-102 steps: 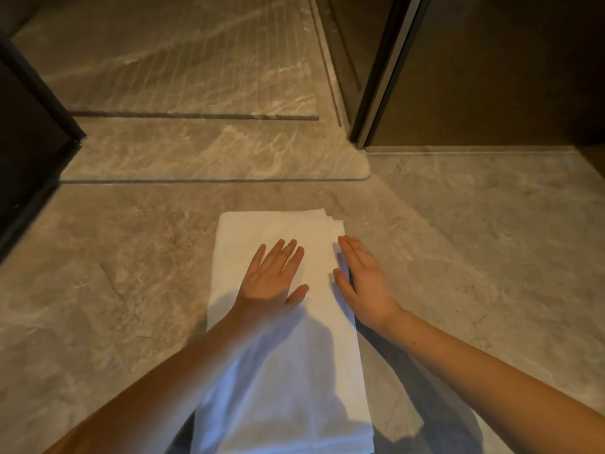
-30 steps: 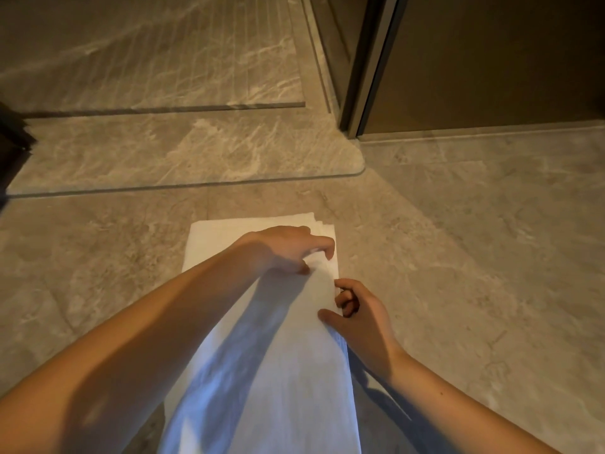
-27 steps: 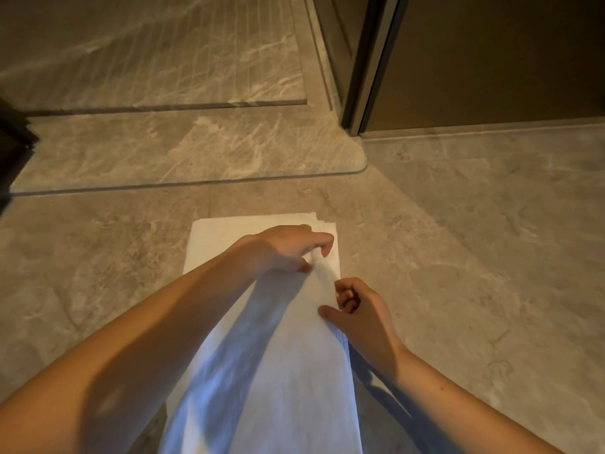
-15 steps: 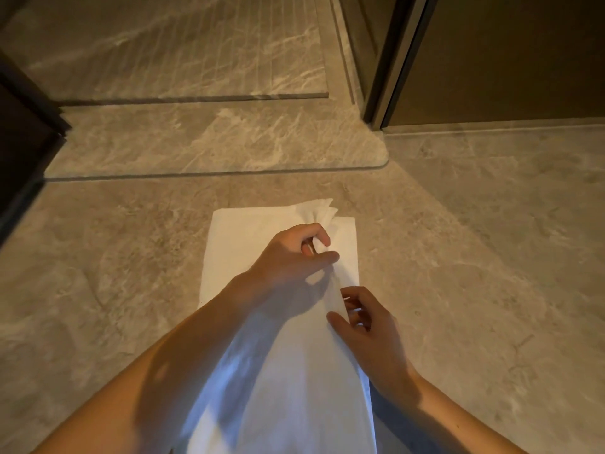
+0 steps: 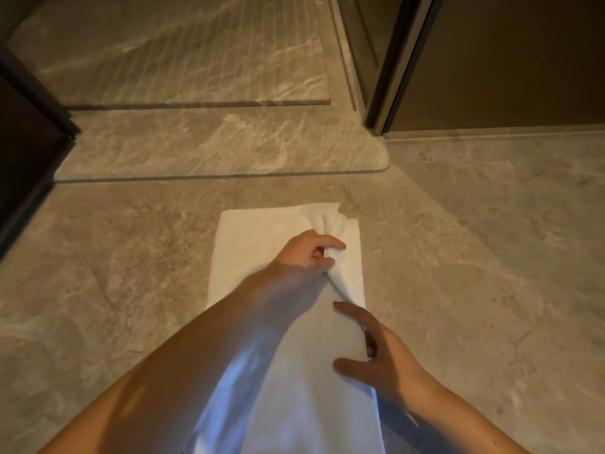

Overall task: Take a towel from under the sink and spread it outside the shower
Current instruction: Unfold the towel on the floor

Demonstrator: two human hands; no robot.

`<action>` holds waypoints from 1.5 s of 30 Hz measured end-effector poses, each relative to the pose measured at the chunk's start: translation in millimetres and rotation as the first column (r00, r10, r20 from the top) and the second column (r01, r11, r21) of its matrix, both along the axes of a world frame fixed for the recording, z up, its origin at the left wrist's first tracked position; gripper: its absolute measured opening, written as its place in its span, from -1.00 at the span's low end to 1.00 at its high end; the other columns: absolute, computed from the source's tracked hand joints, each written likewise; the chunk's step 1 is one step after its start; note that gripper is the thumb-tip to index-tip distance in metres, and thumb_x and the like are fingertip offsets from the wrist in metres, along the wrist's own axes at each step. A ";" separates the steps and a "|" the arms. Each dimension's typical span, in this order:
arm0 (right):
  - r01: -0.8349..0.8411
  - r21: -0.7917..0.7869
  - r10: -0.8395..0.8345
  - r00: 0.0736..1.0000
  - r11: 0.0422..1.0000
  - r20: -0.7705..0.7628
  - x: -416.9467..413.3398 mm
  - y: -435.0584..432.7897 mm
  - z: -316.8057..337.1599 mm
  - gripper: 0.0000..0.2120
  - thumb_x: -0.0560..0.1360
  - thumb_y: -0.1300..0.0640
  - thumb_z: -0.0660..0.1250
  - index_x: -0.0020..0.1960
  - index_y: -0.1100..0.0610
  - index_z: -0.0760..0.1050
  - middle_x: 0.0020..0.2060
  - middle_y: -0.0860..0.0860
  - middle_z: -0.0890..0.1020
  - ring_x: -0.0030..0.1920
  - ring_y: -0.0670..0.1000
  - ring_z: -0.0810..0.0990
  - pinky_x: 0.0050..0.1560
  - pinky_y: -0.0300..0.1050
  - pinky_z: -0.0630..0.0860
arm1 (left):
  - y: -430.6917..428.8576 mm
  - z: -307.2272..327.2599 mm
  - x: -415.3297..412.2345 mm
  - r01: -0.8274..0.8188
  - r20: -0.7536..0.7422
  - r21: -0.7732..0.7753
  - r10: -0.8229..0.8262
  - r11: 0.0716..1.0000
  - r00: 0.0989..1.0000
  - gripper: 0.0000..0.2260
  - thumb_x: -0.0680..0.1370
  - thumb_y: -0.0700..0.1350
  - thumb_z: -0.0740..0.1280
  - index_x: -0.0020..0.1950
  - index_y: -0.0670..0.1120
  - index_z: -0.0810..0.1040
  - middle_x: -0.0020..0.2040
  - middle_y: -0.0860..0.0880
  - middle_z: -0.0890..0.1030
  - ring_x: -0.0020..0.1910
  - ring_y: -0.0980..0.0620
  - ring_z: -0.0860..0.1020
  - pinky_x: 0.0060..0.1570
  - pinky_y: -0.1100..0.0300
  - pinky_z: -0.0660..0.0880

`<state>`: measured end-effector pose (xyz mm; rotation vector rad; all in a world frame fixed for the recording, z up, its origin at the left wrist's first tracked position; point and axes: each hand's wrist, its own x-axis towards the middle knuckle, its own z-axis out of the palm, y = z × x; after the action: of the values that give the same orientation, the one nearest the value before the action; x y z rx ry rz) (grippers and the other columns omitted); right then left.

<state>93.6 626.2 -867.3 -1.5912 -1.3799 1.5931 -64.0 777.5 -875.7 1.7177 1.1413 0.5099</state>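
Observation:
A white towel (image 5: 248,253), folded into a long strip, lies on the marble floor in front of the shower threshold. My left hand (image 5: 306,257) reaches across it and pinches the top layer near the far right corner, bunching the cloth up into a fold. My right hand (image 5: 376,358) rests at the towel's right edge nearer to me, fingers spread, thumb on top and fingertips tucked at the edge. The near end of the towel runs out of the frame below.
The raised marble shower step (image 5: 229,149) lies just beyond the towel, with the ribbed shower floor (image 5: 183,50) behind it. A dark door frame (image 5: 396,67) stands at the upper right and a dark panel (image 5: 23,152) at the left.
My left hand has closed on the top layer and lifted it into a bunch at the far corner. My right hand has opened from a pinch and lies flatter against the right edge.

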 end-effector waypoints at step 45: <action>-0.083 -0.013 0.078 0.973 0.996 -0.218 -300.1 4.7 128.2 -0.39 0.48 0.29 0.39 0.08 -0.49 0.51 -0.16 -0.24 0.66 -0.01 -0.22 0.61 -0.09 -0.35 0.57 | 5.4 142.6 -350.1 -0.123 0.237 -0.273 0.191 0.954 0.953 -0.59 0.52 -0.35 0.35 0.36 -0.17 0.46 0.31 -0.19 0.47 0.25 -0.07 0.52 0.20 0.16 0.52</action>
<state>-206.5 631.0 -739.1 -1.3416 -1.3278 1.7770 -414.1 782.9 -733.1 1.3004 1.1054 0.6386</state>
